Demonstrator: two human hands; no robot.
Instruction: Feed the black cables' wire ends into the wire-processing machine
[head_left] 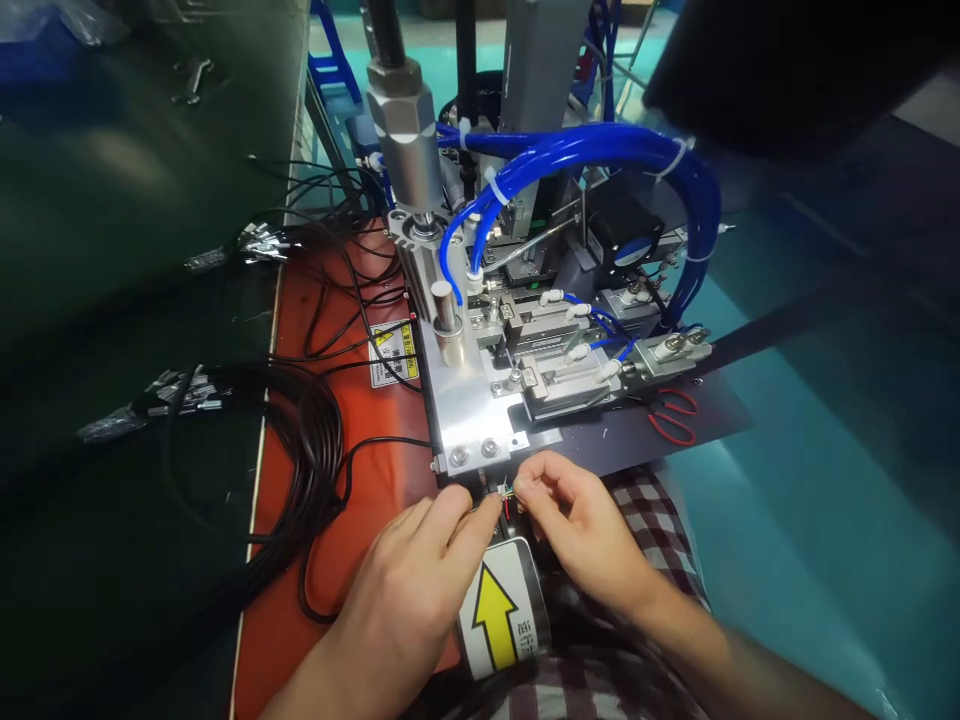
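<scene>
Close to the front edge of a metal machine [480,415], both hands meet over several thin coloured wires [508,493], one of them red. My left hand [416,570] is closed, its thumb and forefinger pinched at the left side of the wires. From the right, my right hand [589,525] pinches the wire ends between thumb and forefinger. The fingers partly hide the wires, and the exact grip is too small to make out. Just below the hands lies a white label plate [499,605] with a yellow arrow.
Black cable coils [319,430] lie on the orange surface [382,480] at the left. A blue hose bundle [600,148] arches over the machine. Red-handled scissors [673,416] lie at its right. A wrench [198,80] is on the dark table, and a warning label [393,355] sits beside the machine.
</scene>
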